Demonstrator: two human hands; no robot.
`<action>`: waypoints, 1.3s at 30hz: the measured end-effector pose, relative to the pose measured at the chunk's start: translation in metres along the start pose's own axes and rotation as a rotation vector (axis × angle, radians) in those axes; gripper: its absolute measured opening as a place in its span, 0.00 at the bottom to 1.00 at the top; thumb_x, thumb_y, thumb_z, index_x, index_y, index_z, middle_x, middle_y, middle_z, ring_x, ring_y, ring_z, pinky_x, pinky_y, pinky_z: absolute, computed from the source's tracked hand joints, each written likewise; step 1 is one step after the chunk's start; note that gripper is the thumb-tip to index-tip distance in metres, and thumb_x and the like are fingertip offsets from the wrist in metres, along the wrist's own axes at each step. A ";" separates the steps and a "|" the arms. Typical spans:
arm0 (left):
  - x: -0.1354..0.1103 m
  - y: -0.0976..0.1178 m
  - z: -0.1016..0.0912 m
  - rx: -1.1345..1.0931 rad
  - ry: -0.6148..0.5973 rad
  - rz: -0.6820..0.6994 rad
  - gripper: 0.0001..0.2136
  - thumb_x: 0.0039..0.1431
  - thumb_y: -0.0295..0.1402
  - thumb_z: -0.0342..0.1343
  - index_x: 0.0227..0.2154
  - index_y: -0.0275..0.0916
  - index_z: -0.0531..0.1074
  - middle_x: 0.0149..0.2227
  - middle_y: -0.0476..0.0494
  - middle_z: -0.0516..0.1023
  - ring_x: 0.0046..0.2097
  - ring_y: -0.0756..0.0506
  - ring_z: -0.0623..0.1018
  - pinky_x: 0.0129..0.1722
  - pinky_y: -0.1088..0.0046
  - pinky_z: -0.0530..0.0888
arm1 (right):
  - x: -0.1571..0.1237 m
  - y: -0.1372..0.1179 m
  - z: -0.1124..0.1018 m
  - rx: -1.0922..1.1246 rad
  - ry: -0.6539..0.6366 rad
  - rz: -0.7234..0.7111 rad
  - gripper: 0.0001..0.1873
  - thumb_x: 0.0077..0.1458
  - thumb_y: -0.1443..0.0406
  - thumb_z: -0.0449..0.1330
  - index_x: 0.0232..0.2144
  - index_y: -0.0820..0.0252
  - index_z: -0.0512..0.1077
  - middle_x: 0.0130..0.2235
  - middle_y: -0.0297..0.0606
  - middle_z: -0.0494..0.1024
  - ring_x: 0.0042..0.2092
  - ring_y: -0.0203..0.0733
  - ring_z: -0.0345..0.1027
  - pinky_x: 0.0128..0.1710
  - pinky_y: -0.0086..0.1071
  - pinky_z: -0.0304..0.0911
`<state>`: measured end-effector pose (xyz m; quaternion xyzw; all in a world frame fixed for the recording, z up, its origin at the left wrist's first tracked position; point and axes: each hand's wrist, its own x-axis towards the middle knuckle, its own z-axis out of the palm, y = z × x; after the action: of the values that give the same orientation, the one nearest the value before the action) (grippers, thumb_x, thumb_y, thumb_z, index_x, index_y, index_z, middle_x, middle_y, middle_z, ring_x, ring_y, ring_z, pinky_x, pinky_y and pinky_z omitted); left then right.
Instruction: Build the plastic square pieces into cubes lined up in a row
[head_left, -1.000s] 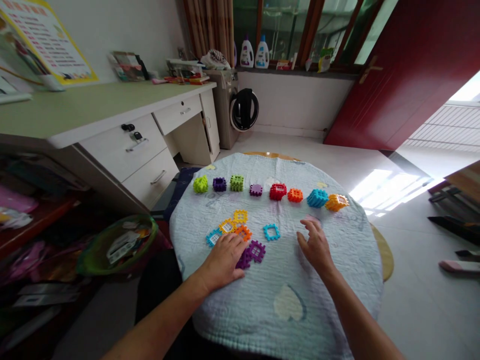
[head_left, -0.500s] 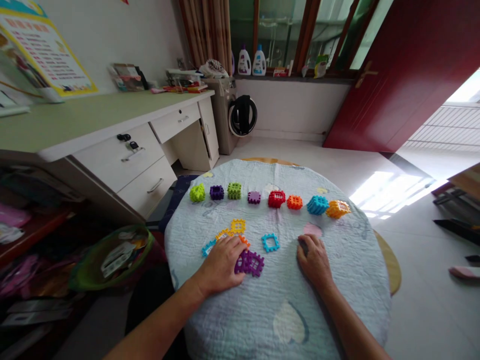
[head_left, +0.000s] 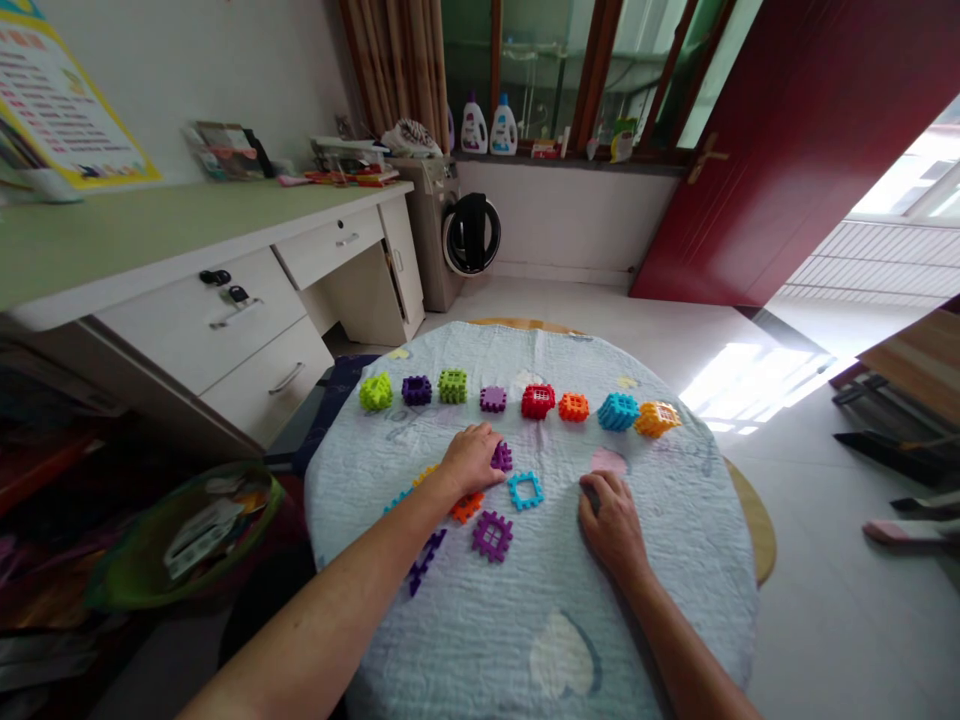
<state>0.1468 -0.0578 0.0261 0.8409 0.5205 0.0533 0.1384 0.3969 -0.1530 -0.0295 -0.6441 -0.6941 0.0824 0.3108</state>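
Note:
My left hand (head_left: 472, 458) reaches over the table with its fingers closed around a purple window-shaped building tile (head_left: 502, 457). Lying flat on the cloth, my right hand (head_left: 611, 515) has curled fingers; a dark patch shows under them, and I cannot tell what it is. Between the hands lies a blue open-frame tile (head_left: 526, 491). Another purple tile (head_left: 493, 536) is flat nearer to me. Beside my left forearm are an orange tile (head_left: 467, 507) and a dark purple tile (head_left: 427, 562). My forearm partly covers a yellow tile (head_left: 425, 474) and a blue tile (head_left: 396, 501).
Across the table (head_left: 630, 620) runs a row of tile stacks: lime (head_left: 376, 392), dark purple (head_left: 417, 390), green (head_left: 453, 386), light purple (head_left: 493, 399), red (head_left: 538, 401), orange (head_left: 574, 407), blue (head_left: 618, 411) and yellow (head_left: 658, 419). A basket (head_left: 187, 540) stands left.
My left hand has moved forward from the loose tiles, carrying a purple tile towards the row. One purple tile stays behind, apart. My right hand keeps its place on the cloth.

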 end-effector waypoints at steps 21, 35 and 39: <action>-0.029 -0.062 -0.001 -0.182 0.275 -0.022 0.18 0.54 0.33 0.55 0.49 0.37 0.72 0.50 0.38 0.74 0.54 0.40 0.71 0.57 0.60 0.67 | 0.052 -0.077 0.010 0.030 -0.261 -0.210 0.19 0.54 0.64 0.60 0.49 0.58 0.71 0.51 0.43 0.74 0.51 0.47 0.63 0.55 0.39 0.57; -0.073 -0.134 0.022 -0.015 0.498 -0.264 0.13 0.57 0.33 0.50 0.43 0.39 0.73 0.47 0.39 0.75 0.51 0.39 0.72 0.55 0.59 0.69 | 0.101 -0.090 0.042 -0.035 -0.430 -0.192 0.34 0.46 0.65 0.66 0.57 0.53 0.66 0.53 0.39 0.74 0.53 0.50 0.60 0.52 0.40 0.54; -0.072 -0.133 0.021 -0.018 0.501 -0.274 0.12 0.57 0.33 0.50 0.43 0.40 0.73 0.48 0.40 0.75 0.51 0.39 0.72 0.55 0.59 0.69 | 0.102 -0.084 0.044 -0.074 -0.492 -0.222 0.33 0.45 0.65 0.67 0.55 0.57 0.68 0.50 0.42 0.76 0.50 0.50 0.63 0.51 0.39 0.55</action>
<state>0.0049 -0.0700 -0.0288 0.7220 0.6468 0.2450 0.0189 0.3050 -0.0574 0.0117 -0.5356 -0.8176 0.1766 0.1161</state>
